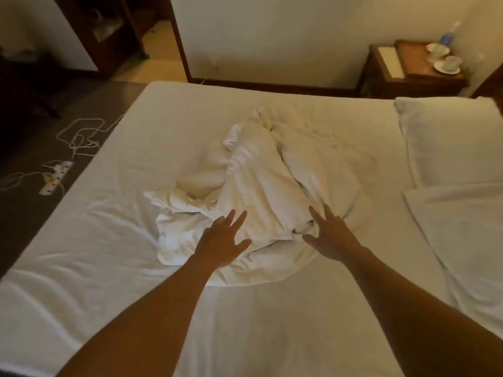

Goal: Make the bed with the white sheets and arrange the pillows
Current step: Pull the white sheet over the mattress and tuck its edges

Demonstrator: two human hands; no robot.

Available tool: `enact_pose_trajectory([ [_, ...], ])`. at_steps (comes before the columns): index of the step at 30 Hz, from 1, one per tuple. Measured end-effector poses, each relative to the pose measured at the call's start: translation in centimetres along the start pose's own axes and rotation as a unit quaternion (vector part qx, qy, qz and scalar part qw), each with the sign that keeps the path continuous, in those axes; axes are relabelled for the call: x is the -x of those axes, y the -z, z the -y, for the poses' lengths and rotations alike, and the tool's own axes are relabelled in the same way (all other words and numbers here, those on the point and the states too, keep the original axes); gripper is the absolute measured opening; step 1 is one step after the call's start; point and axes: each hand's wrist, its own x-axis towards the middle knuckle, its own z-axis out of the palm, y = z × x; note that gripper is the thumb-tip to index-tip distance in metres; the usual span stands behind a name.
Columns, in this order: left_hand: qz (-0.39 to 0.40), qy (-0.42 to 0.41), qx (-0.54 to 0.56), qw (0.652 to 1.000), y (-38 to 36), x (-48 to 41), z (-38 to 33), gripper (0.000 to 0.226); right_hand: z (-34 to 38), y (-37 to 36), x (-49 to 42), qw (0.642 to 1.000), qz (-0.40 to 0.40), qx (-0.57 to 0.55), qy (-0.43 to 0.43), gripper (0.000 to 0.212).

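Your bare forearms reach in from the bottom edge, elbows cut off. Your left hand and right hand are both spread wide, fingers straight, palms down over the near side of the crumpled white sheet, gripping nothing; whether they press it is unclear. That sheet lies heaped in the middle of the bed. At the right, a far pillow and near pillow are clipped by the frame. The bottle on the nightstand has a blue label too blurred to read.
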Motion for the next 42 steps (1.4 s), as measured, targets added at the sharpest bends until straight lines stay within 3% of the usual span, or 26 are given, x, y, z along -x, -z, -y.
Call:
enact_pose_trajectory([
  [4, 0.010, -0.004, 0.018, 1.000, -5.0, -6.1, 0.2, 0.071, -1.4, -2.0, -6.2, 1.000, -0.004, 0.016, 0.008, 0.086],
  [8, 0.018, 0.017, 0.023, 0.999, -10.3, -12.2, 0.7, 0.121, -3.6, -5.5, -11.6, 0.998, -0.011, 0.054, 0.003, 0.093],
  [11, 0.027, 0.019, 0.014, 0.999, -12.7, -15.9, 1.7, 0.130, -5.0, -7.7, -15.4, 0.999, 0.008, 0.053, -0.002, 0.093],
  [16, 0.032, -0.003, 0.020, 0.999, -15.9, -21.6, 3.9, 0.110, -6.8, -11.6, -21.5, 0.998, 0.027, 0.051, 0.003, 0.091],
  [20, 0.054, -0.010, 0.015, 0.998, -17.5, -23.6, 5.2, 0.111, -7.0, -15.0, -24.4, 0.997, 0.026, 0.070, 0.001, 0.092],
  [25, 0.097, -0.025, -0.025, 0.995, -16.6, -23.0, 5.1, 0.096, -7.2, -14.6, -24.3, 0.988, 0.052, 0.140, 0.037, 0.097],
  [29, 0.105, -0.039, -0.044, 0.993, -14.2, -20.5, 4.0, 0.089, -6.0, -11.2, -21.6, 0.989, 0.072, 0.125, 0.014, 0.075],
  [31, 0.111, -0.038, -0.041, 0.992, -12.2, -18.4, 3.2, 0.079, -4.8, -9.1, -19.5, 0.990, 0.061, 0.127, 0.017, 0.077],
  [34, 0.112, -0.003, 0.045, 0.993, -8.6, -15.3, 2.0, 0.069, -2.1, -4.7, -16.0, 0.991, 0.077, 0.108, 0.007, 0.063],
  [36, 0.072, 0.017, 0.076, 0.994, -5.4, -13.1, 1.1, 0.066, -0.3, -0.9, -13.1, 0.989, 0.077, 0.125, 0.020, 0.060],
  [39, 0.007, 0.031, 0.080, 0.996, -0.2, -10.0, -1.0, 0.061, 2.2, 5.0, -8.4, 0.991, 0.018, 0.126, 0.048, 0.082],
  [42, -0.060, 0.034, 0.079, 0.994, 5.7, -7.0, -4.0, 0.058, 3.4, 11.2, -4.2, 0.989, -0.078, 0.109, 0.069, 0.051],
])
